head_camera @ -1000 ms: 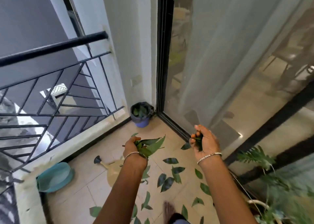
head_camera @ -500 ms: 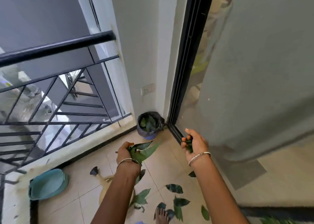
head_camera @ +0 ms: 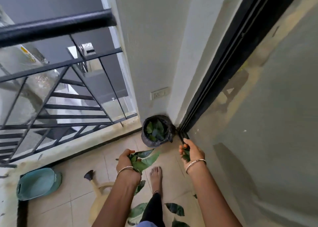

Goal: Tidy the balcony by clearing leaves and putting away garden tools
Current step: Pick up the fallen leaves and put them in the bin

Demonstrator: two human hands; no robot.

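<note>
Along the balcony's right side, a glass sliding door (head_camera: 268, 126) fills the view, and a black railing (head_camera: 56, 27) lines the left edge. On the tiled floor (head_camera: 82, 168) by the railing lies a teal basin (head_camera: 38, 183), with a beige watering can (head_camera: 96, 187) near it. A small bin (head_camera: 169, 132) lined with a black bag stands in the corner, green leaves inside. Just short of it, the left hand (head_camera: 126, 163) grips a thick bunch of leaves (head_camera: 146, 159), fingers curled round it; the right hand (head_camera: 191, 151) clutches a smaller clump (head_camera: 186, 155). Loose leaves (head_camera: 175, 209) lie behind a bare foot (head_camera: 156, 172).
</note>
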